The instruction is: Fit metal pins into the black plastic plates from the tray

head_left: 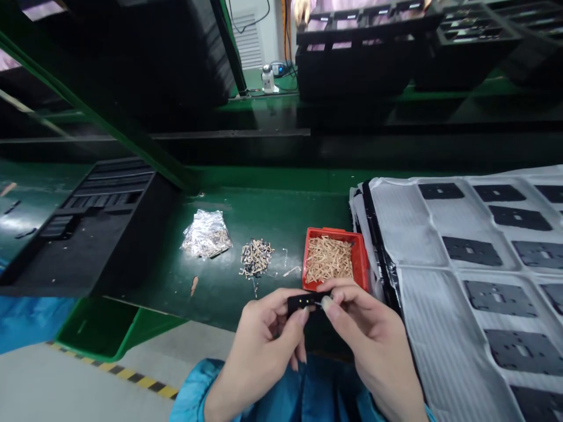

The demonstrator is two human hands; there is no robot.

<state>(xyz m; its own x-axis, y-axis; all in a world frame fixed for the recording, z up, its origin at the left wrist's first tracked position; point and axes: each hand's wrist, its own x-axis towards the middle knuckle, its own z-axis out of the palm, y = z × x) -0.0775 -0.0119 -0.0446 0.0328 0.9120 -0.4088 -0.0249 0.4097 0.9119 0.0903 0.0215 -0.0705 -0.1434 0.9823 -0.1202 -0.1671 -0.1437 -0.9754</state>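
A small black oblong piece with gold dots (299,302) is pinched between the left hand (273,337) and right hand (373,325). Just beyond, the right hand partly hides a red plastic bin of thin tan strips (361,261); beyond the left lies a loose heap of small metal parts (256,258), rightward a white compartmented tray (433,357).

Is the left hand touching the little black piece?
Touching. The head view shows the left hand gripping the small black piece, thumb against its lower edge.
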